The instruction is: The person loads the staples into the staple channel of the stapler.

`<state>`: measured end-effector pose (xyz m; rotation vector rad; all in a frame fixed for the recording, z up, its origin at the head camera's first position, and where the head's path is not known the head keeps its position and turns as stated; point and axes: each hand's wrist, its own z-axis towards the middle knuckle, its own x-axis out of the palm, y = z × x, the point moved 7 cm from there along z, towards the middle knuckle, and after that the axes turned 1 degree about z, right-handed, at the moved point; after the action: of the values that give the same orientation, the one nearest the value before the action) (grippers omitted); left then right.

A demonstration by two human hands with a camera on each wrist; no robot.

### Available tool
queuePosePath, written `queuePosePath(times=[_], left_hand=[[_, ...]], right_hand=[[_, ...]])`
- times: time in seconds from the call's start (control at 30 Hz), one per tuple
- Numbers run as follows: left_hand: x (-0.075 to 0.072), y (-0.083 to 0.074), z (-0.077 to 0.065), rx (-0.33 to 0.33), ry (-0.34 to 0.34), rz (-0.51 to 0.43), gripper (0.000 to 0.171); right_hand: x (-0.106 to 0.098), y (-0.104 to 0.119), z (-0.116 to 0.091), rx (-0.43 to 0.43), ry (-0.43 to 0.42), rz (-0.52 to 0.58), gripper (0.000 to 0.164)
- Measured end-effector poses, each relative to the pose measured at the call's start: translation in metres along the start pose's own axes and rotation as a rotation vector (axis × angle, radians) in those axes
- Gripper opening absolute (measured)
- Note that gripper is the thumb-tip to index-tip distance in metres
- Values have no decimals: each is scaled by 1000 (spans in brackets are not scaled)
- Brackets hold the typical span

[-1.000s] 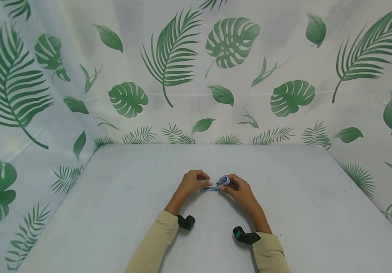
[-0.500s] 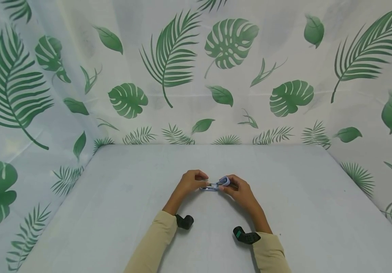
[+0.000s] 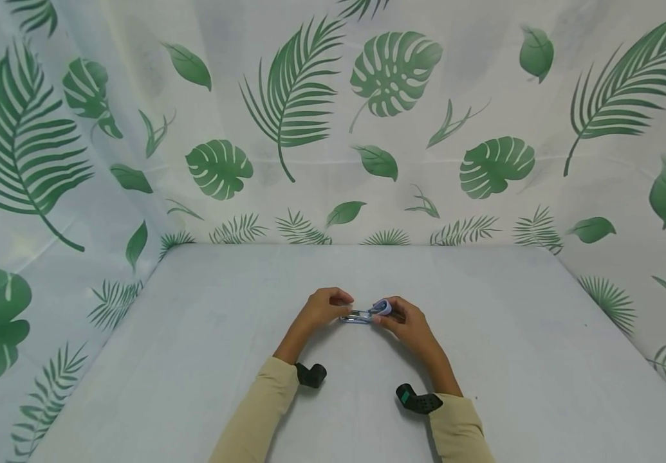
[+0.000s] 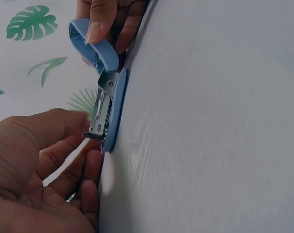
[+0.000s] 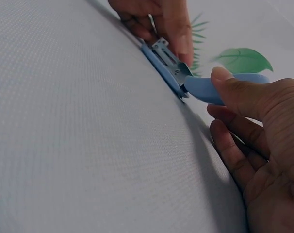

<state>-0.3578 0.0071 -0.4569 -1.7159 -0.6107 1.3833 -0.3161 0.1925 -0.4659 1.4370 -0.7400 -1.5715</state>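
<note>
A light blue stapler [image 3: 358, 320] lies on the white table in the middle of the head view, its cover swung up and back. The metal magazine [image 4: 101, 110] is exposed above the blue base [image 4: 119, 109]. My right hand [image 3: 409, 326] holds the raised cover [image 5: 204, 90], thumb pressed on its side and fingers beneath. My left hand [image 3: 322, 306] is at the stapler's front end, thumb close beside the magazine's tip and the other fingers loosely bent near the base. In the left wrist view nothing shows clearly pinched between its fingers.
The white-covered table [image 3: 251, 296] spreads around both hands. Behind it and at the sides hang white curtains [image 3: 321, 193] printed with green leaves. A black wrist camera [image 3: 312, 375] sits on the left wrist, another black camera [image 3: 418, 400] on the right.
My left hand has drawn slightly left along the stapler, uncovering more of the magazine. The right hand keeps its hold on the raised cover and has hardly moved.
</note>
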Motion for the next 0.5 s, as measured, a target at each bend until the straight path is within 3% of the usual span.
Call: queuePosePath(times=[0.13,0.33,0.5], left_hand=[[-2,5,-1,20,22,34,19],[-6,10,-9,57,61,14,20],[-7,7,-11,107,10,43,16]], right_hand=[[1,-1,0,9,0,8,34],[3,-2,0,23,-2,6,32],[2,0,-1,15,-26,20,31]])
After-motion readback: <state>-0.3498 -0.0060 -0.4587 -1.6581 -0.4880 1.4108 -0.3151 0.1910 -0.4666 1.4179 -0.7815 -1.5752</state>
